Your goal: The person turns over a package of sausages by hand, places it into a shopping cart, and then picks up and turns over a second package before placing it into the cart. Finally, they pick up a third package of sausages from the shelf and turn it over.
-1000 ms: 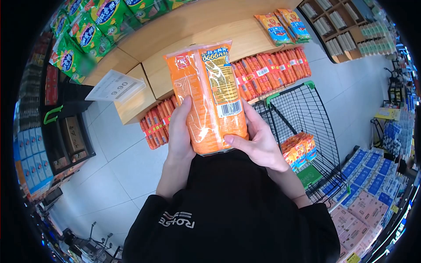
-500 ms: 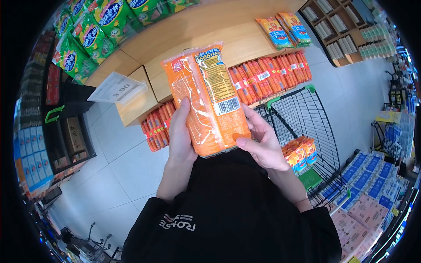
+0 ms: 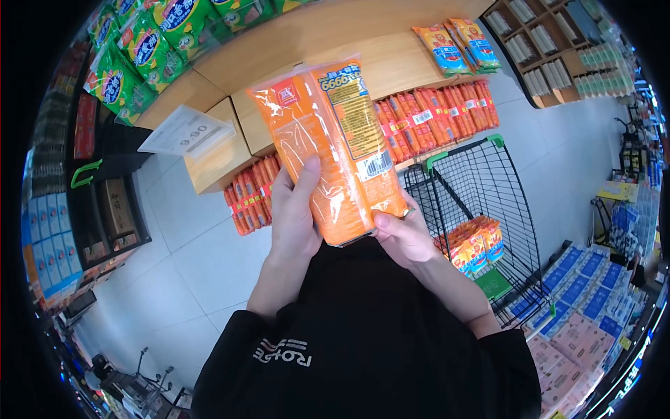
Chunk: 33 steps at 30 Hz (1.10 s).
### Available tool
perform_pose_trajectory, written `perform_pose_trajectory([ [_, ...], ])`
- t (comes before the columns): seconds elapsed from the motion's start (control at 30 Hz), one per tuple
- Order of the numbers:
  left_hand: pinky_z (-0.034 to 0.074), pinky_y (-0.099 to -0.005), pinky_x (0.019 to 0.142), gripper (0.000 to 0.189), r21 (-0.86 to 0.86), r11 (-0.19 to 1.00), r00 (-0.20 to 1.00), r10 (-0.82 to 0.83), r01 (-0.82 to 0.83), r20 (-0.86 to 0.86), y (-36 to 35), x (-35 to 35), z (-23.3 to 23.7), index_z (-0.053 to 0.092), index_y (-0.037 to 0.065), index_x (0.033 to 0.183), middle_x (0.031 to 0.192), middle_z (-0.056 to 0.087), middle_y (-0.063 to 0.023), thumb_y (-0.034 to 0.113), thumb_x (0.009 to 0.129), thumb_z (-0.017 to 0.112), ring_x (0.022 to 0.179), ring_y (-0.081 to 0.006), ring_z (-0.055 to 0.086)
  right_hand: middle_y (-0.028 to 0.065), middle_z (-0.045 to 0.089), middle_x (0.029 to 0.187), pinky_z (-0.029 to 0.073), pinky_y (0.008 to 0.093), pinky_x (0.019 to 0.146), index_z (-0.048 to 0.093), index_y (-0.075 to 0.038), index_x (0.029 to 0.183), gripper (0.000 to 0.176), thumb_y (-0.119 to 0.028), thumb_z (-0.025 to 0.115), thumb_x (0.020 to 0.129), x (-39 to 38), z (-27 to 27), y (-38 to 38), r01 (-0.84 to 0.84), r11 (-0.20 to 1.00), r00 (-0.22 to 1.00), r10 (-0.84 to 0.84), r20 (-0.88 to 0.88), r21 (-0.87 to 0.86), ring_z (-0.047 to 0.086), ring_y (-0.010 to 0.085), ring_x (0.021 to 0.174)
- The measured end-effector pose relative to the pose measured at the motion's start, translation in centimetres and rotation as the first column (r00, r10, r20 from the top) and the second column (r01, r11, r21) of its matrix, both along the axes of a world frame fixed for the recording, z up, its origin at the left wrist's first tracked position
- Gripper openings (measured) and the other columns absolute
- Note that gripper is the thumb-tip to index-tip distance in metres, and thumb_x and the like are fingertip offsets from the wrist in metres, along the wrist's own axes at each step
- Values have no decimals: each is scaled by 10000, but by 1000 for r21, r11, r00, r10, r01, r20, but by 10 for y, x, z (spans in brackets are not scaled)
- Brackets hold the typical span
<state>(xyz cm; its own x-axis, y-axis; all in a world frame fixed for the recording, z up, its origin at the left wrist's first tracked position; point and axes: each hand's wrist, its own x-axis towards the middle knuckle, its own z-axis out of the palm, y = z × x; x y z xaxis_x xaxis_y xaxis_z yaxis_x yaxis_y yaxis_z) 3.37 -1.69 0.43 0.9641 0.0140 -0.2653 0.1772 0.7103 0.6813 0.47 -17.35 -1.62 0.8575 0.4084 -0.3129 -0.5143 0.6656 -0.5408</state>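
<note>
Left hand (image 3: 293, 225) and right hand (image 3: 403, 239) clasp the orange sausage pack (image 3: 326, 136) centre frame, fingers wrapped round it; not yet in the cart (image 3: 483, 180) at right.

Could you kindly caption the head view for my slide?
Left hand and right hand hold an orange pack beside a wire cart.

Both hands (image 3: 296, 216) gripping orange sausage pack (image 3: 328, 140), black wire cart (image 3: 481, 181) beside, sausage shelf (image 3: 433, 115) behind

Pretty clearly a supermarket: wooden display stand (image 3: 391, 59) stacked with sausage packs (image 3: 436, 115), a price sign (image 3: 187, 131) on the left, wire trolley (image 3: 481, 188) right, stocked shelves (image 3: 541, 42) far right.
</note>
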Motion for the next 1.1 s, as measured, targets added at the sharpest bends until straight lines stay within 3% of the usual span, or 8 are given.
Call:
perform_pose_trajectory([
  [0.23,456,-303,836,374,34,999,997,-31,29,70,-6,-6,5,398,-3,1158,1101,534,-106,124,846,563,972,-157,553,87,490,1197,411,328,906,326,-28,1274,590,-105,622,769,-4,-9,-5,-8,997,1000,7,13,75,493,183,1090],
  [0.33,449,-310,850,396,-57,998,996,-23,28,87,-7,-7,5,384,1,1179,1121,524,-105,129,847,559,994,-163,544,86,515,1168,444,324,856,347,-18,1259,596,-184,635,764,-5,-5,-2,24,999,999,-25,43,31,528,178,1037],
  [0.43,450,-321,854,378,-98,994,994,-35,45,104,-5,-7,6,394,2,1180,1128,522,-107,130,855,539,1000,-169,543,84,453,1248,379,348,951,278,-30,1308,656,-104,630,760,-6,-13,-10,-41,990,999,39,16,134,457,202,1142],
  [0.57,456,-325,851,348,-120,991,996,-42,52,84,-4,-5,8,414,-1,1162,1118,528,-107,128,860,530,994,-170,547,83,451,1249,376,349,953,280,-34,1309,662,-103,635,754,-4,-10,-10,-43,993,999,42,14,113,453,199,1145],
  [0.73,469,-311,823,316,-110,994,994,26,-14,110,0,-1,10,440,11,1140,1085,545,-90,141,865,527,971,-160,557,106,519,1176,397,368,930,371,1,1244,619,-209,659,737,-6,-15,-8,-21,999,997,23,67,-29,509,219,1082],
  [0.83,474,-302,807,289,-90,993,993,81,-73,89,4,1,13,456,20,1122,1064,556,-79,145,870,522,951,-152,563,85,457,1240,342,339,970,271,-9,1317,752,-155,680,704,-5,-16,-12,-92,996,994,91,54,14,434,194,1158],
  [1.1,478,-287,787,253,-116,987,992,120,-115,39,1,6,17,476,16,1093,1040,572,-72,189,912,446,917,-135,577,85,450,1251,320,353,989,299,-19,1303,731,-176,673,694,-8,-26,-12,-70,995,997,69,27,70,426,202,1169],
])
